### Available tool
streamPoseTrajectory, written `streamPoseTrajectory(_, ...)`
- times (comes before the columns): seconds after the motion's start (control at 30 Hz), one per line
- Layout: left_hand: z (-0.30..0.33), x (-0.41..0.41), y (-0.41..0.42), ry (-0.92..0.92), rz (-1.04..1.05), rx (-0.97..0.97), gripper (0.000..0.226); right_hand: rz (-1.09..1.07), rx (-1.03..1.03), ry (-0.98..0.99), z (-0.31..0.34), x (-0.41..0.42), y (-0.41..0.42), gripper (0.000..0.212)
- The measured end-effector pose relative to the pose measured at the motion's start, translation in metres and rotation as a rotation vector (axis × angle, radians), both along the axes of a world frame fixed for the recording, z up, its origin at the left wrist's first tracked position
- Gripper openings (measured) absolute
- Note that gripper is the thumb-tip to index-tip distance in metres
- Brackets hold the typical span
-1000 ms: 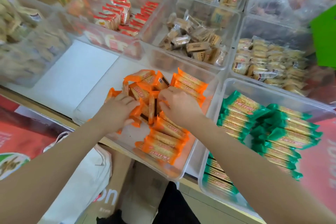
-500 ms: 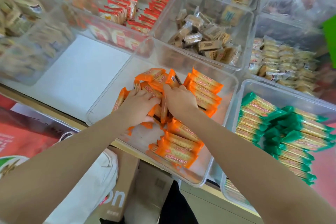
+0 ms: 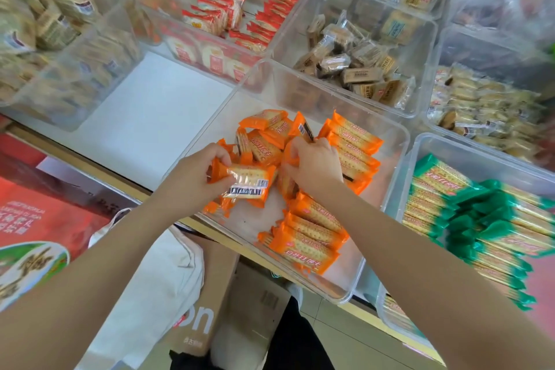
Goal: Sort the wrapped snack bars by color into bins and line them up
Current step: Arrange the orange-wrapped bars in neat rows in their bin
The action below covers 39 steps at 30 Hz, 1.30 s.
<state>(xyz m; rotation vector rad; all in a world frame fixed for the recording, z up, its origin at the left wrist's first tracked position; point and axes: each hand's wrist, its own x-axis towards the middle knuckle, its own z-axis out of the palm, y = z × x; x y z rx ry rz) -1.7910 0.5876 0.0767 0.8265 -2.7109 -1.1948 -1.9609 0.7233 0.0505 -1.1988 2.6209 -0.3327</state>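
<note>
Our left hand (image 3: 195, 177) grips one orange bar (image 3: 244, 182) above the clear bin (image 3: 399, 141); our right hand (image 3: 313, 165) pinches another in the loose pile (image 3: 267, 138). Two orange rows (image 3: 351, 144) already lie lined up, the green bars (image 3: 468, 207) look sorted, and we judge only the pile remains.

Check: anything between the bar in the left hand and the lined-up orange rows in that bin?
Yes. The right hand and a loose pile of orange bars sit between the bar held by the left hand and the far row.

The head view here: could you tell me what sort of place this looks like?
Probably a shop's loose-snack display. Clear plastic bins stand side by side on a counter, each holding wrapped snacks: orange bars, green bars, red packs. A cardboard box sits below.
</note>
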Motion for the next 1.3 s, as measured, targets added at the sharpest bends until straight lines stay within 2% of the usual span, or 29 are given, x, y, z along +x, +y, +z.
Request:
streamPoseTrajectory(0.07,0.001,0.002,0.001,0.046,0.074,0.100,0.020,-0.090,-0.255,-0.128,0.005,0.001,0.014,0.020)
streamPoseTrajectory(0.17,0.006,0.001,0.005,0.201,0.252,0.389,0.030,-0.262,-0.637,-0.604,0.025,0.008,0.036,0.036)
streamPoseTrajectory(0.23,0.012,-0.001,0.011,0.253,0.327,0.507,0.026,-0.372,-0.802,-0.841,0.035,0.011,0.047,0.031)
streamPoseTrajectory(0.3,0.017,-0.004,0.017,0.283,0.252,0.534,0.021,-0.470,-0.870,-0.997,0.042,0.015,0.054,0.015)
streamPoseTrajectory(0.37,0.023,-0.003,0.023,0.317,0.093,0.528,0.023,-0.555,-0.890,-1.124,0.048,0.019,0.060,0.002)
streamPoseTrajectory(0.43,0.030,-0.001,0.029,0.357,-0.123,0.413,0.022,-0.639,-0.882,-1.232,0.050,0.021,0.068,0.016)
streamPoseTrajectory(0.53,0.035,0.003,0.036,0.518,-0.409,0.004,0.021,-0.763,-0.851,-1.411,0.052,0.029,0.075,0.027)
streamPoseTrajectory(0.67,0.033,0.007,0.042,0.738,-0.439,-0.452,0.017,-0.844,-0.777,-1.617,0.051,0.051,0.073,0.044)
streamPoseTrajectory(0.73,0.024,0.009,0.046,0.793,-0.489,-0.566,0.017,-0.845,-0.785,-1.675,0.052,0.059,0.069,0.048)
streamPoseTrajectory(0.8,0.015,0.010,0.051,0.770,-0.525,-0.589,0.015,-0.853,-0.799,-1.709,0.055,0.063,0.065,0.048)
streamPoseTrajectory(0.9,0.008,0.015,0.061,0.637,-0.578,-0.493,0.023,-0.885,-0.801,-1.683,0.057,0.064,0.062,0.046)
streamPoseTrajectory(0.97,0.013,0.019,0.070,0.502,-0.538,-0.213,0.039,-0.891,-0.790,-1.632,0.053,0.063,0.062,0.045)
streamPoseTrajectory(1.03,0.024,0.019,0.082,0.399,-0.322,0.173,0.049,-0.849,-0.800,-1.562,0.050,0.061,0.062,0.045)
streamPoseTrajectory(1.1,0.029,0.011,0.089,0.280,-0.097,0.386,0.045,-0.798,-0.846,-1.493,0.047,0.059,0.063,0.055)
streamPoseTrajectory(1.2,0.029,-0.006,0.090,0.134,-0.014,0.478,0.039,-0.692,-0.905,-1.435,0.053,0.062,0.066,0.065)
streamPoseTrajectory(1.3,0.027,-0.013,0.093,0.168,-0.041,0.474,0.034,-0.595,-0.887,-1.435,0.055,0.063,0.072,0.061)
